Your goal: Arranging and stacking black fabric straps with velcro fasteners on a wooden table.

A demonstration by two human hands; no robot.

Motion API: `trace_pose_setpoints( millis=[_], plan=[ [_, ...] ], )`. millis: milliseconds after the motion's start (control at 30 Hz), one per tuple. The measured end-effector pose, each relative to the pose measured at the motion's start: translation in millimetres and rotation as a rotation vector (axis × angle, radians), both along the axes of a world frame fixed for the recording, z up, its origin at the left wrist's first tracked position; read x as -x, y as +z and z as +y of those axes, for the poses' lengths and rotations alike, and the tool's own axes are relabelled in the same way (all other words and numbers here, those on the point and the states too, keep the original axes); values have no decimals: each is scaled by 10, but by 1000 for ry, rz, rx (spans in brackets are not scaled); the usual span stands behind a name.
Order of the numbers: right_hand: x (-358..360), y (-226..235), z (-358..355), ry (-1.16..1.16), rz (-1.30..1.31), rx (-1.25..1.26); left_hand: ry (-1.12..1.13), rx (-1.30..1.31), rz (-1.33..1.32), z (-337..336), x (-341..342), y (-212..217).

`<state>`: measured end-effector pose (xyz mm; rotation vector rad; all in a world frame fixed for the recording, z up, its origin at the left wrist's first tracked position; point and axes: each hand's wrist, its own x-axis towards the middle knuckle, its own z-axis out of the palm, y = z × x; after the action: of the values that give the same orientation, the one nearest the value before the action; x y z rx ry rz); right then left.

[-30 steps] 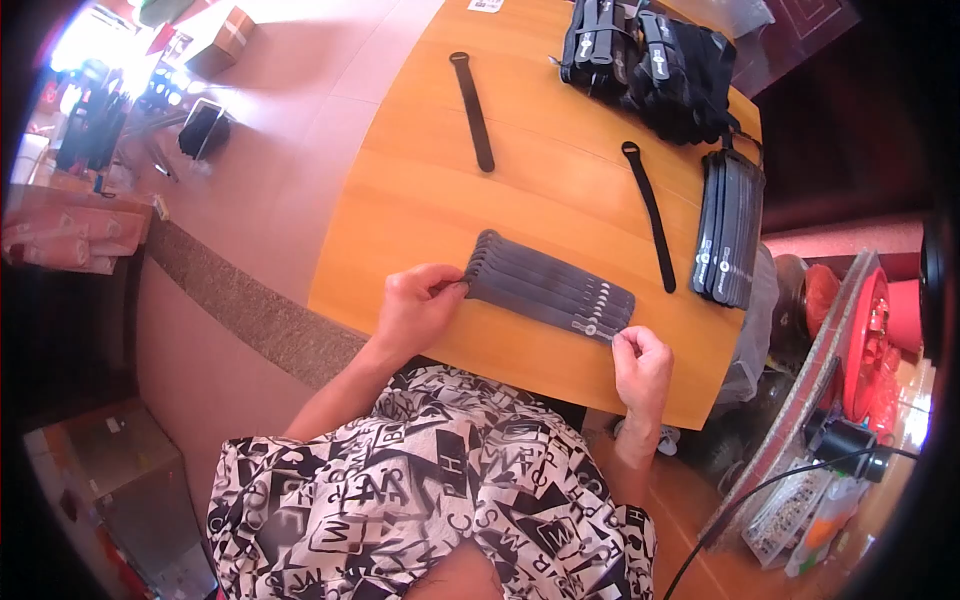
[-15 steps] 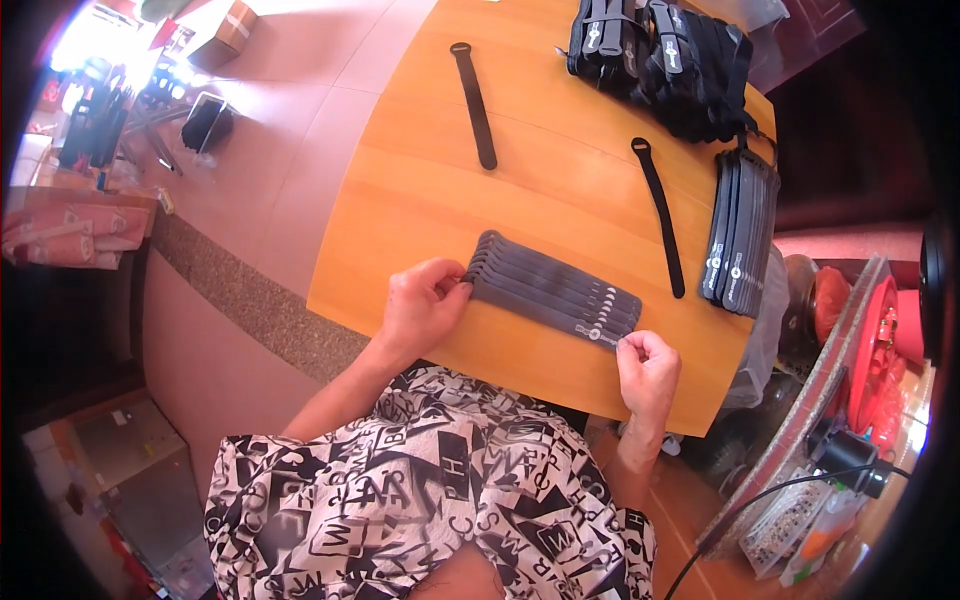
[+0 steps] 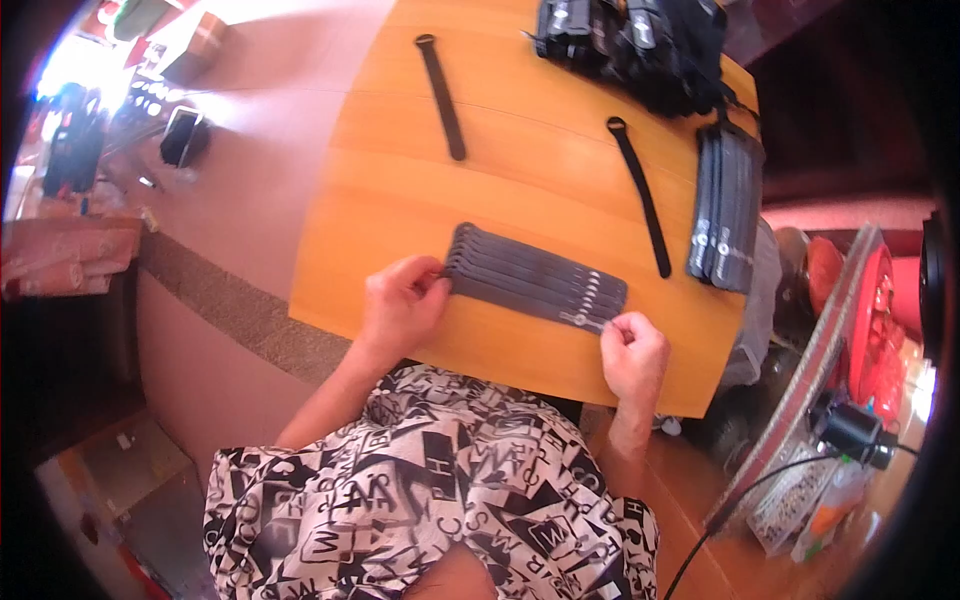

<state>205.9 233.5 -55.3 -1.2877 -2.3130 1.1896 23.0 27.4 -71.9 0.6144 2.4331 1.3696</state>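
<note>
A fanned row of overlapping grey hook-and-loop cable straps (image 3: pixel 535 272) lies on the wooden table near its front edge. Their looped heads are at the left and pale printed marks show toward the right. My left hand (image 3: pixel 405 305) pinches the looped end of the nearest strap. At the other end of that strap, my right hand (image 3: pixel 635 350) has thumb and finger closed on the tip. Fingers hide both of its ends. Farther back, two single black straps lie apart, one on the left (image 3: pixel 441 97) and one on the right (image 3: pixel 640 196).
On the table's right side lies a stack of grey straps (image 3: pixel 722 205). Behind it are black bundled straps (image 3: pixel 630 45) at the far edge. The wooden table (image 3: pixel 370 210) has pink floor to its left. A red basin (image 3: pixel 872 330) and a black cable (image 3: pixel 740 495) are at the right.
The view has shifted, so the table and straps appear farther left and slightly higher. Both hands keep their pinch at the two ends of the nearest strap.
</note>
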Motion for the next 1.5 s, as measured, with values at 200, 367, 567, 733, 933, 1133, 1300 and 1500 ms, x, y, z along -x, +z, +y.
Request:
trace_pose_setpoints(
  millis=[200,367,567,733,933,1133,1300,1500],
  plan=[
    [55,51,-17,9,-16,-1,34,-26,-26,-19,12,11],
    [66,47,-25,11,-20,-37,13,-20,-7,-16,26,9],
    [67,-33,-29,53,38,-57,12,-5,51,-68,-4,-31],
    [38,19,-44,-11,-24,-78,4,-24,41,3,4,39],
    [81,32,-62,6,-9,-98,7,-6,42,-21,17,87],
    [103,70,-79,-1,-40,-93,1,-8,58,-30,19,66],
    [112,51,-100,-31,-63,-113,8,9,68,-4,19,65],
    [154,88,-124,7,-292,-256,26,59,24,-25,46,59]
  ],
)
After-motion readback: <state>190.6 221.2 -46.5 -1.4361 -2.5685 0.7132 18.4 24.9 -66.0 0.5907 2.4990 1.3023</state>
